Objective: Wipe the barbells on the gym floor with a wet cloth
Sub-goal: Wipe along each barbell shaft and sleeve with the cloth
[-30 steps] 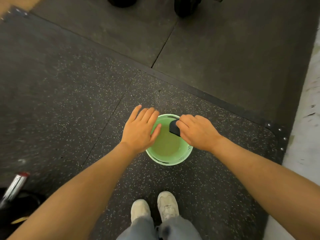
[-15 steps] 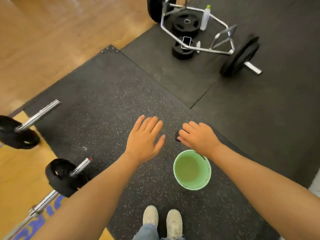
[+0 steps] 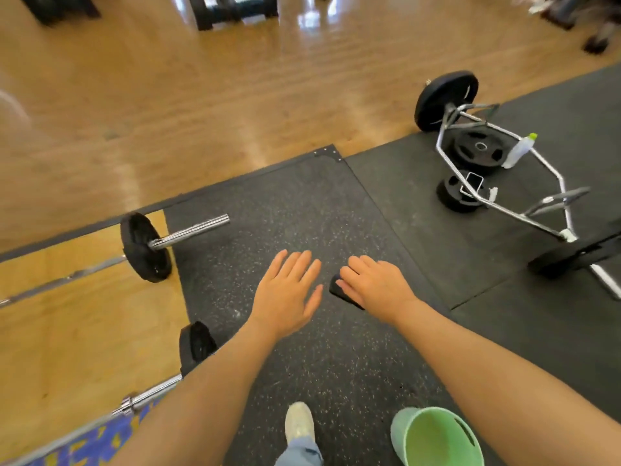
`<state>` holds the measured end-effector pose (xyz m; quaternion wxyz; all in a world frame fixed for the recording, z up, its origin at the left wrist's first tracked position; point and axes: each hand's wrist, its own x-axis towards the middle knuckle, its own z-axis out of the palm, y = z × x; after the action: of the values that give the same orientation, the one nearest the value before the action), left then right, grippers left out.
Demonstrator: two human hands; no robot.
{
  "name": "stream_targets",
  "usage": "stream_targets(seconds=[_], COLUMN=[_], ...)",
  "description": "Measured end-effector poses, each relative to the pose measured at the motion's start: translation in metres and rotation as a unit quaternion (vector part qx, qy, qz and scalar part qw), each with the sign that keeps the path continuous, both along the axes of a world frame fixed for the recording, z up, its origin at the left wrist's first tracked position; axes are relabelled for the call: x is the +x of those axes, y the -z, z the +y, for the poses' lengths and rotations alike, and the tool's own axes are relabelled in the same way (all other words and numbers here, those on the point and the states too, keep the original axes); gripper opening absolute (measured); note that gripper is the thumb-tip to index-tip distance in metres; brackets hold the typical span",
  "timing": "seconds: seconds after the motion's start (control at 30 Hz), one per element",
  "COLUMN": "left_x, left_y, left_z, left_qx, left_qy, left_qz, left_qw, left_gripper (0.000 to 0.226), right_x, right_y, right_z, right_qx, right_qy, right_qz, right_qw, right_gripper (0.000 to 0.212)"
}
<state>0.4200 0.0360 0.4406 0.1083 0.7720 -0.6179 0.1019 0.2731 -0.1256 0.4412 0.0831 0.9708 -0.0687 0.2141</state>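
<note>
While both arms are stretched over the speckled black rubber floor mat [image 3: 302, 203], a dark folded wet cloth [image 3: 339, 290] is gripped by the right hand [image 3: 376, 284]; the left hand [image 3: 285, 290] is spread flat, empty. Two black-plated steel barbells [image 3: 148, 245] are seen left, a green plastic bucket [image 3: 437, 438] lower right.

Right hand [image 3: 378, 284] grips dark cloth [image 3: 339, 290] over speckled rubber mat [image 3: 289, 203]. Left hand [image 3: 285, 294] flat, fingers straight, holds nothing. Green bucket [image 3: 433, 438] near right forearm, bottom of frame. Two barbells left: far one [image 3: 148, 247], near one [image 3: 195, 344]. Trap bar [image 3: 504, 183] far right.
</note>
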Motion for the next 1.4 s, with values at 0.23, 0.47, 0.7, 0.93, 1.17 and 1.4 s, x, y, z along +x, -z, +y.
stream_targets(seconds=[0.23, 0.47, 0.7, 0.93, 1.17, 1.4], left_x=[0.105, 0.186, 0.262, 0.331, 0.414, 0.471], left_y=[-0.012, -0.002, 0.011, 0.045, 0.104, 0.204], left_z=[0.007, 0.006, -0.018, -0.035, -0.039, -0.04], left_qx=[-0.011, 0.015, 0.032, 0.035, 0.041, 0.077], left_qy=[-0.086, -0.195, -0.294, -0.327, -0.33, -0.309], left_qz=[-0.022, -0.021, -0.003, 0.01, 0.021, 0.032], left_qw=[0.996, 0.98, 0.955, 0.944, 0.943, 0.948], left_gripper=[0.043, 0.046, 0.043, 0.042, 0.042, 0.046], right_x=[0.127, 0.246, 0.358, 0.444, 0.513, 0.563], right_y=[-0.016, 0.002, 0.027, 0.054, 0.118, 0.213], right_z=[-0.019, -0.044, -0.086, -0.112, -0.108, -0.098], right_qx=[0.005, 0.066, 0.13, 0.184, 0.2, 0.223], right_qy=[-0.063, -0.192, -0.308, -0.349, -0.324, -0.285], right_qz=[-0.014, -0.031, 0.037, 0.138, 0.234, 0.294], right_qw=[0.998, 0.979, 0.942, 0.909, 0.895, 0.885], right_gripper=[0.029, 0.034, 0.048, 0.034, 0.05, 0.038])
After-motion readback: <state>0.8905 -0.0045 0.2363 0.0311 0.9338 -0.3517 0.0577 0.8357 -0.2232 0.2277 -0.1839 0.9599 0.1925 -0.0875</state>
